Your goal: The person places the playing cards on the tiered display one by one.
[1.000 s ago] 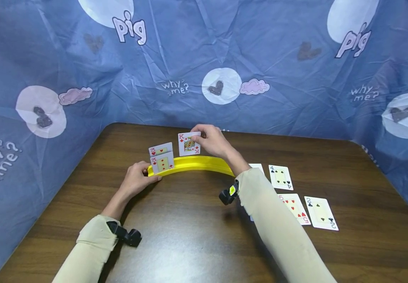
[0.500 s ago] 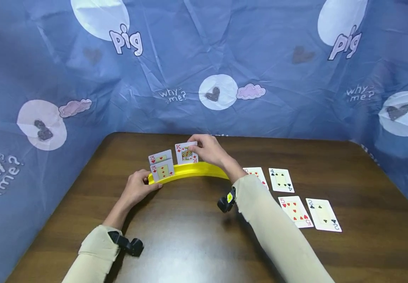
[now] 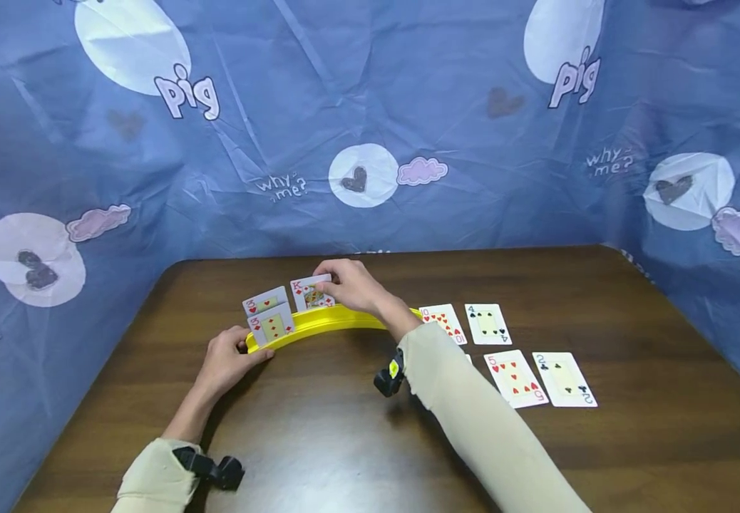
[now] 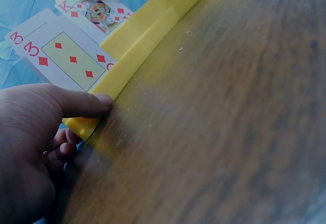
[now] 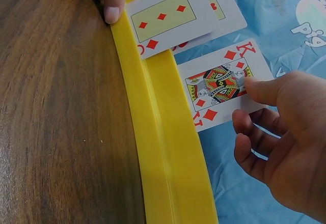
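My left hand (image 3: 225, 362) grips the left end of a curved yellow card holder (image 3: 344, 318), thumb in front. In that end stand a three of diamonds (image 3: 272, 325) and, behind it, a three of hearts (image 3: 264, 302), partly covered. Between thumb and fingers, my right hand (image 3: 356, 286) pinches a king of diamonds (image 5: 219, 84) by its right side. The king is upright, just right of the threes. Its lower edge is hidden at the holder's back edge in the right wrist view; whether it sits in a slot I cannot tell.
Face up on the brown table (image 3: 319, 442), right of the holder, lie a ten of hearts (image 3: 442, 322), four of spades (image 3: 488, 324), five of hearts (image 3: 515, 378) and two of clubs (image 3: 565, 379). My right sleeve (image 3: 473, 406) mostly covers another card. A blue printed cloth (image 3: 473, 214) hangs behind.
The king of diamonds has come down from above the holder to its back edge, in my right hand. My left hand keeps its grip on the holder. The head view has shifted.
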A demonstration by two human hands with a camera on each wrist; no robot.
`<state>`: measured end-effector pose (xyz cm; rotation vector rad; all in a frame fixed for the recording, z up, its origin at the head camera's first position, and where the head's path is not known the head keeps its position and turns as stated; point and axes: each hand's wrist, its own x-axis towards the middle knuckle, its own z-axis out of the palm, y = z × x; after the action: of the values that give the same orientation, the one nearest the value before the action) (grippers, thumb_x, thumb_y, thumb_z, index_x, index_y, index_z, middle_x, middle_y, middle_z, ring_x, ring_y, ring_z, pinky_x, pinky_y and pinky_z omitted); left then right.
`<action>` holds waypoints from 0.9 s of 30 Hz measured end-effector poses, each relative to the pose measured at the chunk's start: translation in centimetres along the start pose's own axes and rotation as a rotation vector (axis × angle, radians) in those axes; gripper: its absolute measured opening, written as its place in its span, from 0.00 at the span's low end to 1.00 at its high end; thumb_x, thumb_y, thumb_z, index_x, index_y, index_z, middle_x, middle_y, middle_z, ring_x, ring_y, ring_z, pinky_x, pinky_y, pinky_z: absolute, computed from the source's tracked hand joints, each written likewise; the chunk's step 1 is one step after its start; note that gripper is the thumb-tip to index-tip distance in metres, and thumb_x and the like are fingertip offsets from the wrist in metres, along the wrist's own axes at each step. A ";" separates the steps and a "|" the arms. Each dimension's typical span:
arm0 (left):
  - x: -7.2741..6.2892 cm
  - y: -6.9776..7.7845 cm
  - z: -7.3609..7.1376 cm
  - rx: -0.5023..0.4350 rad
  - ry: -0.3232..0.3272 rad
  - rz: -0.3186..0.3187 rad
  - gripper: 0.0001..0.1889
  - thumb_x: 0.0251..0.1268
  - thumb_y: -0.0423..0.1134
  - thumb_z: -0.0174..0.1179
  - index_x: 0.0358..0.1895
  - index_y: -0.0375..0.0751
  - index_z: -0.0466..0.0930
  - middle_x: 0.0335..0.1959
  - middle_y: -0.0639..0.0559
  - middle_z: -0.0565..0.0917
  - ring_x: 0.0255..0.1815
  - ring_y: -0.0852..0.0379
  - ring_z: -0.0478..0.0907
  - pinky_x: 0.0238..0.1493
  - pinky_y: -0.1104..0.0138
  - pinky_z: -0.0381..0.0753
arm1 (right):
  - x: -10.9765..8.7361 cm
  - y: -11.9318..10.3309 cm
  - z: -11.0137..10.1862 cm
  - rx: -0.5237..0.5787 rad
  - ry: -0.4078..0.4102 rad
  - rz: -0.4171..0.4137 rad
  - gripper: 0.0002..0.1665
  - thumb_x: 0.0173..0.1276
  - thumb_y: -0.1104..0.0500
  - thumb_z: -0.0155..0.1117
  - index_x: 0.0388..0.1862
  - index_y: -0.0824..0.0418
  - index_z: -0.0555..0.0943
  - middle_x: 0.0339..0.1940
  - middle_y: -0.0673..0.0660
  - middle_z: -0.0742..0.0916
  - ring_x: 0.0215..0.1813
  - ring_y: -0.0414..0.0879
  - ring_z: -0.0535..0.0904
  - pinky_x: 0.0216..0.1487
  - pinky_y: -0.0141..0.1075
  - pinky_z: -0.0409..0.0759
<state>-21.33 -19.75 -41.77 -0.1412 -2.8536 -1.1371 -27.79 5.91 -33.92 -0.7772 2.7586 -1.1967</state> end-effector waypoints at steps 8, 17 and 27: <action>0.1 -0.1 0.1 0.016 -0.009 -0.008 0.21 0.56 0.41 0.72 0.48 0.28 0.83 0.43 0.37 0.82 0.43 0.47 0.74 0.41 0.64 0.67 | -0.2 0.1 -0.3 -0.025 -0.017 -0.008 0.12 0.71 0.56 0.64 0.51 0.58 0.83 0.44 0.56 0.88 0.41 0.43 0.79 0.44 0.32 0.75; 0.3 -0.4 -0.1 -0.012 -0.003 0.018 0.19 0.56 0.39 0.71 0.46 0.29 0.85 0.44 0.36 0.83 0.43 0.46 0.75 0.42 0.64 0.68 | -0.6 0.2 -1.3 -0.069 -0.021 -0.011 0.25 0.66 0.54 0.71 0.59 0.60 0.78 0.49 0.58 0.85 0.50 0.48 0.77 0.56 0.41 0.76; 0.3 -0.4 -0.2 -0.017 0.001 0.015 0.18 0.55 0.40 0.72 0.45 0.29 0.86 0.43 0.36 0.83 0.43 0.46 0.74 0.42 0.64 0.66 | -3.9 1.8 -6.0 -0.140 -0.002 0.021 0.36 0.63 0.50 0.72 0.67 0.61 0.73 0.56 0.62 0.82 0.50 0.55 0.80 0.55 0.45 0.76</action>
<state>-21.67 -20.16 -41.87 -0.1624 -2.8378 -1.1591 -26.45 12.77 -31.60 -0.7582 2.8659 -1.0075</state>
